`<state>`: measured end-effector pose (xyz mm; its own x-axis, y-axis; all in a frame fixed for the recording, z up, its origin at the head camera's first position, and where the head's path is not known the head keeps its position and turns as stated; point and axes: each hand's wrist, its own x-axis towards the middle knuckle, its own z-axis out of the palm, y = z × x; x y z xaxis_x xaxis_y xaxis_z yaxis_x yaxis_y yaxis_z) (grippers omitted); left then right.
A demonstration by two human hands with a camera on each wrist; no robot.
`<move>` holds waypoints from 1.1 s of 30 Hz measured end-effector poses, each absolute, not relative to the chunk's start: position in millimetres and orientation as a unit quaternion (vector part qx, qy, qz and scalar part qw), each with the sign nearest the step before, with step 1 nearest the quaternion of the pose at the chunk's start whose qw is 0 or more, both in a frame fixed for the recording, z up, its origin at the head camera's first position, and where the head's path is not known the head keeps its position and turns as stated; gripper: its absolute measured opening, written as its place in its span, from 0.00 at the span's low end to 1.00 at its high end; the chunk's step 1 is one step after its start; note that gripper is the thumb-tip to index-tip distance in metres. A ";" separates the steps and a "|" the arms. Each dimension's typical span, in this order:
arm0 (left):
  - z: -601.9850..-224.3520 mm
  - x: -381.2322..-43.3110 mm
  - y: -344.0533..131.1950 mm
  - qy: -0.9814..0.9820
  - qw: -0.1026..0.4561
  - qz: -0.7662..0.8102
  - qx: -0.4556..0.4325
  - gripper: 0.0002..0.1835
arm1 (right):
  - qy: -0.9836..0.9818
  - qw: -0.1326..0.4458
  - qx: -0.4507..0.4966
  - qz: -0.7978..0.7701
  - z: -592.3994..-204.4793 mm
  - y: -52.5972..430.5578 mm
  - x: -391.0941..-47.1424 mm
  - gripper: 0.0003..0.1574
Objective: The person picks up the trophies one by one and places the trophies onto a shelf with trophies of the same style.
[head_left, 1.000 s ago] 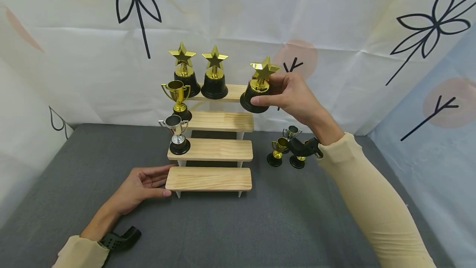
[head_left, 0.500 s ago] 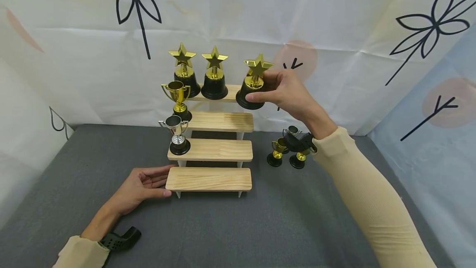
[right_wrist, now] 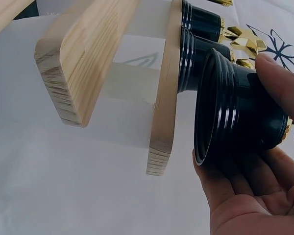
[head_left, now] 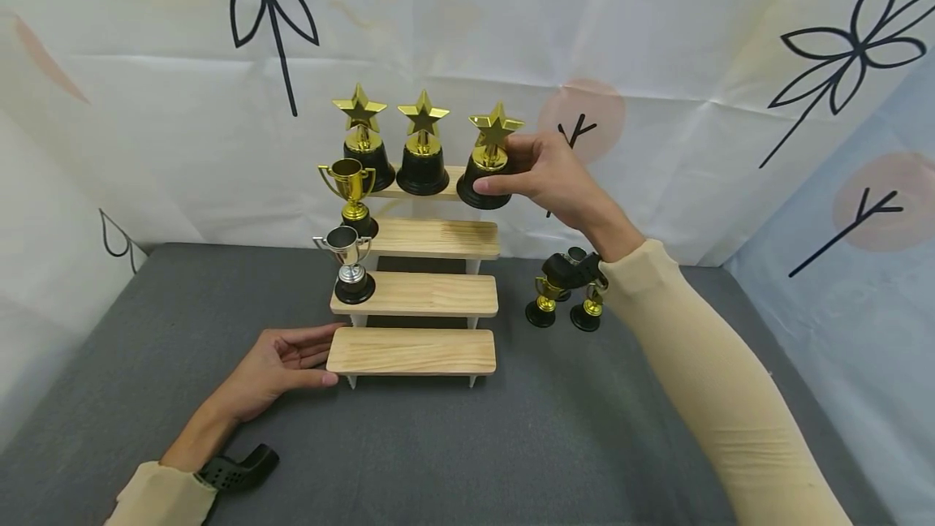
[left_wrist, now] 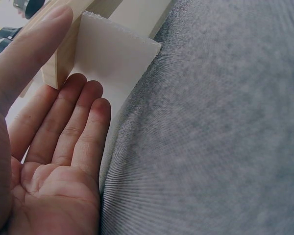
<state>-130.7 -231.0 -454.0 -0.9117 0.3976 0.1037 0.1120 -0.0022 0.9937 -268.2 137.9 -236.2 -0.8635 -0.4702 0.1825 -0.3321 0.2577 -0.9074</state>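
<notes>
My right hand [head_left: 551,185] holds a gold star trophy [head_left: 493,132] by its black base, thumb in front and fingers behind. In the right wrist view a gap shows between the black base [right_wrist: 235,105] and the top wooden board [right_wrist: 164,112]. Two matching star trophies [head_left: 422,140] stand on that top step, to the left. Beside the four-step wooden stand [head_left: 411,351], my left hand [head_left: 266,368] rests at the left end of the lowest step. Its fingers [left_wrist: 63,122] are extended beside the white support [left_wrist: 115,51], with the thumb near the front corner.
A gold cup trophy [head_left: 349,185] stands on the second step from the top, and a silver cup trophy [head_left: 351,262] on the step below, both at the left. Several small cup trophies [head_left: 544,299] stand on the grey cloth right of the stand, partly behind the right wrist camera.
My right hand has moved left with the star trophy, bringing it over the right end of the top step. The left hand has stayed in place.
</notes>
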 end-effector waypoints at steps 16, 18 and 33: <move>-454.6 -131.1 -231.0 0.696 0.106 0.684 0.189 0.39 | 0.777 0.073 -0.245 -0.576 -245.1 130.0 -276.3 0.21; -454.5 -131.2 -231.0 0.697 0.106 0.684 0.189 0.39 | 0.777 0.073 -0.243 -0.576 -246.6 129.5 -277.2 0.20; -454.8 -131.4 -230.9 0.696 0.106 0.685 0.188 0.39 | 0.773 0.080 -0.236 -0.584 -252.0 129.9 -285.0 0.19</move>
